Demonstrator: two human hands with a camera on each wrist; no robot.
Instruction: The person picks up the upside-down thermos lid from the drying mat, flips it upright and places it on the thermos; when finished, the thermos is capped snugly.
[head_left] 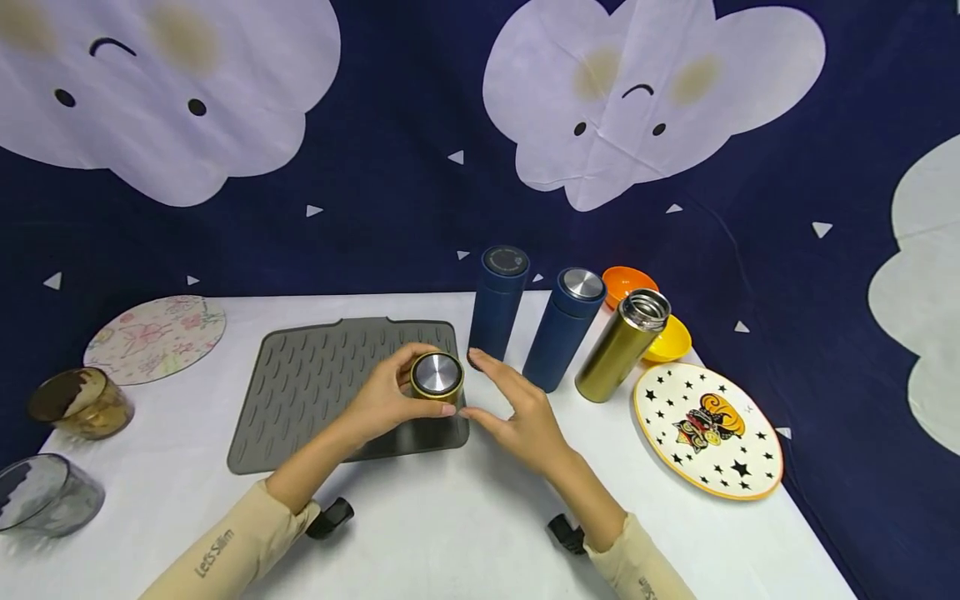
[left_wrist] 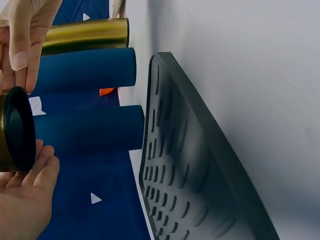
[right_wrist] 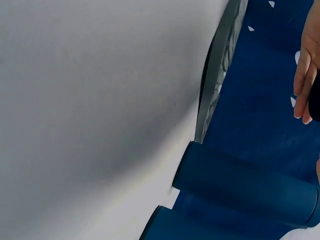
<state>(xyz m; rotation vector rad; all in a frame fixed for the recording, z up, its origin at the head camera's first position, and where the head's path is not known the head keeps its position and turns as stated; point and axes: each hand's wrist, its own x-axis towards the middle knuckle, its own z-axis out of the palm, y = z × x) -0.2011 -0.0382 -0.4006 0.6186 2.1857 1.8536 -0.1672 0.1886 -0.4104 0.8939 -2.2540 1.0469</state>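
A gold thermos lid (head_left: 437, 375) with a silver top is held in my left hand (head_left: 381, 406), thumb and fingers curved round its sides above the grey mat (head_left: 300, 392). In the left wrist view the lid (left_wrist: 17, 135) shows its dark open underside. My right hand (head_left: 527, 423) is just right of the lid, its fingers extended and spread from the thumb, gripping nothing. The thumb tip comes close to the left thumb. Farther right, an uncapped gold thermos (head_left: 617, 354) stands with its steel mouth exposed.
Two blue thermoses (head_left: 498, 304) (head_left: 561, 337) stand behind my right hand. An orange bowl (head_left: 628, 282), a yellow bowl (head_left: 669, 342) and a star-patterned plate (head_left: 705, 450) are at the right. At the left are an amber glass (head_left: 97, 408), a grey glass (head_left: 71, 500) and a round floral mat (head_left: 157, 337).
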